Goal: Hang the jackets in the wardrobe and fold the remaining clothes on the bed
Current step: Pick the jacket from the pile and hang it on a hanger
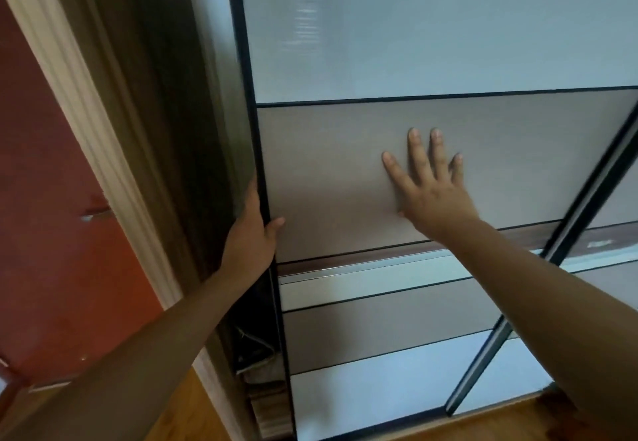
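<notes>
The wardrobe's sliding door (345, 171) fills the view, with grey, white and brown panels in a black frame. My left hand (253, 233) grips its left black edge, fingers behind the frame and thumb on the front panel. My right hand (431, 185) presses flat on the grey middle panel, fingers straight and spread. A narrow dark gap (255, 344) shows between the door's edge and the wardrobe's side, with wire hangers and some stacked items inside. No jackets or other clothes are in view.
A second sliding door (587, 268) overlaps on the right behind a slanting black rail. A red room door (45, 199) with a metal handle and white frame stands at the left. Wooden floor (207, 416) runs along the bottom.
</notes>
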